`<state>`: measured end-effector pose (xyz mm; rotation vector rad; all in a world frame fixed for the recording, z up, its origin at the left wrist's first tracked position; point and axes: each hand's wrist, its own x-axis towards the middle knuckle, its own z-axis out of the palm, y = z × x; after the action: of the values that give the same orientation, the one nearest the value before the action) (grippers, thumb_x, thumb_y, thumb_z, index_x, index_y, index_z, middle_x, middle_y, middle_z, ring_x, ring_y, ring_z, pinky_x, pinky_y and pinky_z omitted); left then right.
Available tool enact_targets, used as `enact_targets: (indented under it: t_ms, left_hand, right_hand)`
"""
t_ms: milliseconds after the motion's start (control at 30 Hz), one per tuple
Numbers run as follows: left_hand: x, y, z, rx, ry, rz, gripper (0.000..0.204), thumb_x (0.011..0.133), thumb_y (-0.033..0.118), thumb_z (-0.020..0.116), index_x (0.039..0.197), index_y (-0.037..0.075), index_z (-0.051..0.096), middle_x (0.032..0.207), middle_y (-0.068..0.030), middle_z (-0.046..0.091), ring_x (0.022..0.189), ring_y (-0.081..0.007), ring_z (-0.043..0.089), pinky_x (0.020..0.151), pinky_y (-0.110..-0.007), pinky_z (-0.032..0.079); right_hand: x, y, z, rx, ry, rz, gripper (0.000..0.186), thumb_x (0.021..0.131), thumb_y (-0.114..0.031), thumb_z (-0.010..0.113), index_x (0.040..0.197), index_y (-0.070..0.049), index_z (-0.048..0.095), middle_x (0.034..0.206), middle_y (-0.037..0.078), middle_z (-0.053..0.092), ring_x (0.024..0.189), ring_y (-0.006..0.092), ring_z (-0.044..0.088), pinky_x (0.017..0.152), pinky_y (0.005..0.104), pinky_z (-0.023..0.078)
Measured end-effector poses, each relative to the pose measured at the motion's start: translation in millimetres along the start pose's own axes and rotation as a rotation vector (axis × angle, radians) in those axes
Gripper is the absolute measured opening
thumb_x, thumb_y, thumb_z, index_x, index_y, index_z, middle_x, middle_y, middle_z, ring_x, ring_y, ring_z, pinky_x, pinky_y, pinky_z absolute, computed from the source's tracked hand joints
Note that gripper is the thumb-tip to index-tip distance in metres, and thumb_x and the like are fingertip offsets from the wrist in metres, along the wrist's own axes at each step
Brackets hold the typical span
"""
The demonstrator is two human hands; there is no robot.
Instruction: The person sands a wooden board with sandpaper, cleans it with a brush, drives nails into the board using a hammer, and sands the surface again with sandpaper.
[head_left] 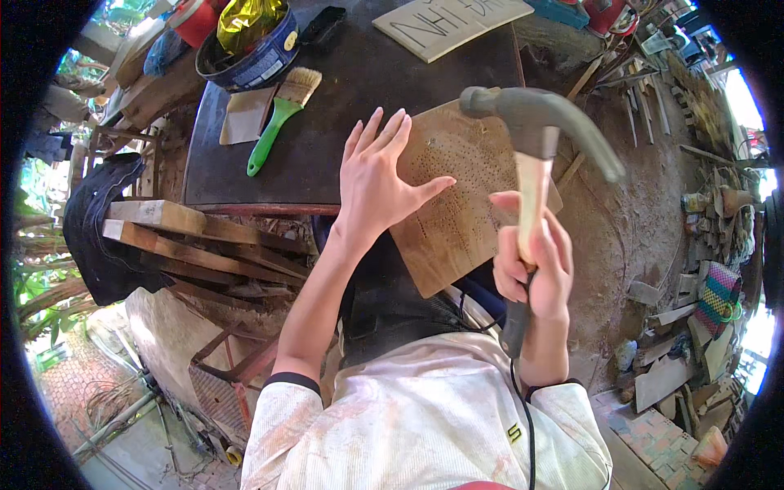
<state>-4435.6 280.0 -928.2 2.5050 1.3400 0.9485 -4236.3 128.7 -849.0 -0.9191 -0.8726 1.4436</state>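
Observation:
My right hand (535,265) is wrapped round the handle of a claw hammer (535,131), its index finger partly raised. The hammer is held up, in front of the right side of a brown wooden board (449,229) in this view. Many small dark dots or holes cover the board's face; the hammer and right hand hide part of it. My left hand (377,180) lies at the board's left edge with fingers stretched out and the thumb reaching over the board. Nothing is in it. Whether its palm presses on the board I cannot tell.
A dark table (318,171) bears a green-handled paintbrush (282,122), a pale square sheet (241,118), a blue round tin (253,72), a black brush (324,24) and a lettered wooden plaque (449,24). Stacked timber (163,219) stands at left; scrap wood (665,380) lies at right.

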Motion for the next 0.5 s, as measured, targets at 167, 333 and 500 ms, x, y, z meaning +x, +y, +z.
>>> enact_targets:
  t_ms: [167,333,500]
  left_hand:
    - [-2.4,-3.0,1.8,0.003,-0.019,-0.014,0.103,0.074,0.064,0.091,0.146,-0.004,0.064,0.152,-0.0187,0.064,0.149,-0.0379,0.051,0.128,-0.051,0.033]
    - [-0.1,-0.2,1.8,-0.007,0.003,-0.002,0.102,0.073,0.064,0.09,0.143,-0.006,0.065,0.15,-0.019,0.065,0.148,-0.038,0.052,0.128,-0.05,0.033]
    - [-1.2,-3.7,3.2,-0.011,0.013,-0.015,0.102,0.073,0.064,0.09,0.142,-0.007,0.065,0.149,-0.019,0.066,0.149,-0.0374,0.052,0.129,-0.05,0.032]
  right_hand:
    - [17.8,7.3,8.3,-0.108,0.048,0.223,0.059,0.116,-0.041,0.05,0.149,0.008,0.05,0.06,-0.003,0.041,0.04,0.0048,0.035,0.036,0.0238,0.027]
    - [4.8,14.0,4.3,-0.049,0.028,-0.022,0.063,0.115,-0.043,0.05,0.147,0.012,0.049,0.058,-0.003,0.04,0.038,0.0054,0.035,0.035,0.0234,0.025]
    - [17.6,5.6,9.5,-0.106,0.051,0.201,0.064,0.115,-0.042,0.049,0.148,0.013,0.047,0.057,-0.003,0.04,0.037,0.0062,0.035,0.034,0.0244,0.026]
